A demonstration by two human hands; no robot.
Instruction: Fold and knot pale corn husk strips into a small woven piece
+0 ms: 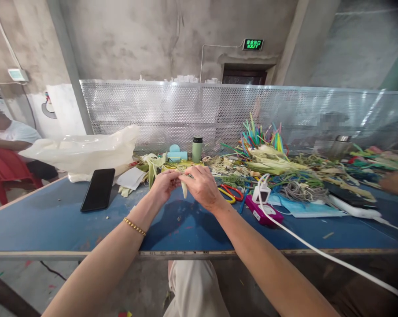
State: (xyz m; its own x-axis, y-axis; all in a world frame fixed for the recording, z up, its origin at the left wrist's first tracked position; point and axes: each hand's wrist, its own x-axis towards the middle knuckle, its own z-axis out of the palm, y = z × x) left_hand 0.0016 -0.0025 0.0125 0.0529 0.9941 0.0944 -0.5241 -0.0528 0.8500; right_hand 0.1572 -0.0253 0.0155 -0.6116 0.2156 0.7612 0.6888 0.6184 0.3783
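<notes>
Both my hands meet above the blue table [53, 220], near its far middle. My left hand [164, 184] pinches the top of a small pale yellow-white strip [184, 189], its fingers closed. My right hand [202, 187] curls round the same strip from the right, fingers closed; the strip's lower end hangs between the two hands. A gold bead bracelet [134, 226] circles my left wrist. What lies inside my right palm is hidden.
A black phone [98, 189] lies left of my hands beside a cream plastic bag [86, 152]. A green flask [197, 149], coloured strips [261, 134], loops [230, 193], a purple power bank [264, 212] with white cable [318, 251] crowd the right. A perforated metal screen [219, 110] backs the table. People sit at far left and right.
</notes>
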